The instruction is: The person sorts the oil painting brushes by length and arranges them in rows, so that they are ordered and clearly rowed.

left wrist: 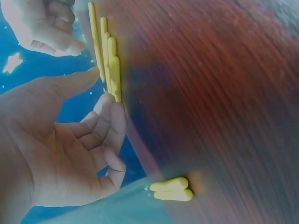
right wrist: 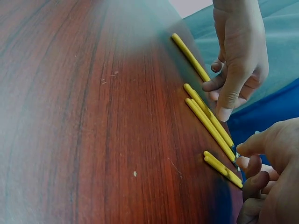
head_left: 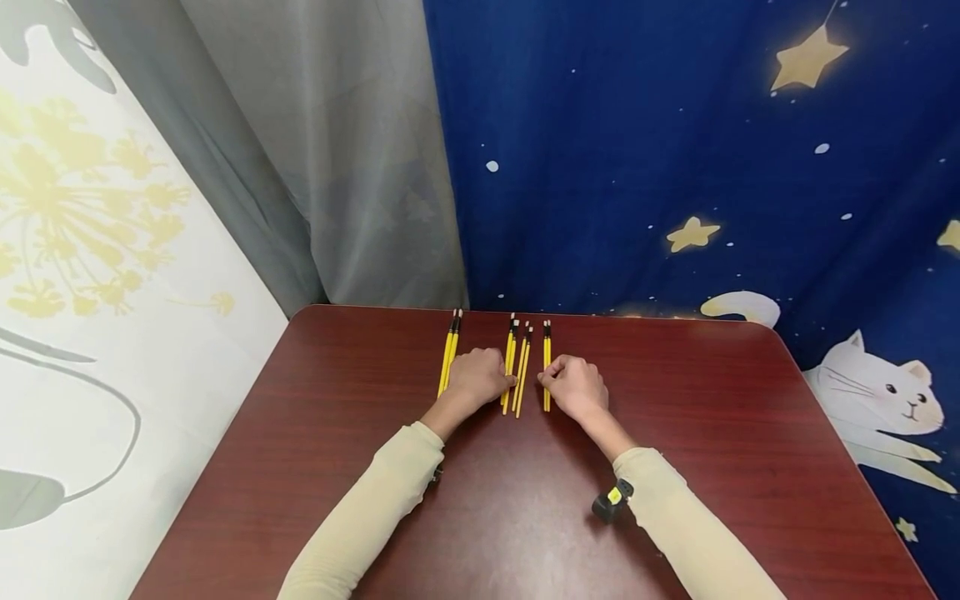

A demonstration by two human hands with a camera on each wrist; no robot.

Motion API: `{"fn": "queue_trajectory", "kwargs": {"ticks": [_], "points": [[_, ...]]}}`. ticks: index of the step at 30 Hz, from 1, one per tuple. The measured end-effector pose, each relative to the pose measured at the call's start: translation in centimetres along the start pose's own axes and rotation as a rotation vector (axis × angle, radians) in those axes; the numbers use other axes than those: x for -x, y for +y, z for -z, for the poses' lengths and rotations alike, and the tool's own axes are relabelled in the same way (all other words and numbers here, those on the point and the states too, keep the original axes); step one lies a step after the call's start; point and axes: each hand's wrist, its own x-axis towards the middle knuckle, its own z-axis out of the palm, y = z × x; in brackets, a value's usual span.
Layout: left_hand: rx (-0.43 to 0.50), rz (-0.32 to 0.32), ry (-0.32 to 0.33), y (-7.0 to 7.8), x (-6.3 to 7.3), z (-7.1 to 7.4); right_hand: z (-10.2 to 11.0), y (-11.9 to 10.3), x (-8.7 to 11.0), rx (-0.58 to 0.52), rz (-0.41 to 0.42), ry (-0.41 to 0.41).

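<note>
Paintbrushes with yellow handles lie side by side at the table's far edge, dark-collared and pale-tipped. Over the middle group [head_left: 522, 371] my left hand [head_left: 474, 373] bends its fingers; in the left wrist view a gap separates its thumb from its fingertips. In the right wrist view the middle brushes [right wrist: 205, 122] run past the left thumb, with no finger wrapped round them. My right hand [head_left: 577, 387] is over the right pair [head_left: 547, 340], fingers loosely curled; whether it touches them is unclear. Another pair [head_left: 448, 354] lies left, partly hidden by my left hand.
The brushes rest on a reddish-brown wooden table [head_left: 480, 517]. Behind its far edge hang a grey curtain [head_left: 375, 167] and a blue star-patterned curtain [head_left: 585, 192]. A small black device [head_left: 606, 505] is strapped at the right sleeve.
</note>
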Motion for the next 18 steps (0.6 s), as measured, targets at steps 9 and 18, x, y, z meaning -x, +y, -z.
{"fn": "queue_trajectory", "kwargs": {"ticks": [9, 18], "points": [[-0.009, -0.056, 0.032, 0.6, -0.7, -0.4, -0.6, -0.6, -0.2, 0.014, 0.019, -0.004], [-0.047, -0.110, 0.054, 0.4, -1.2, -0.6, -1.7, -1.6, -1.4, 0.083, 0.005, 0.004]]}}
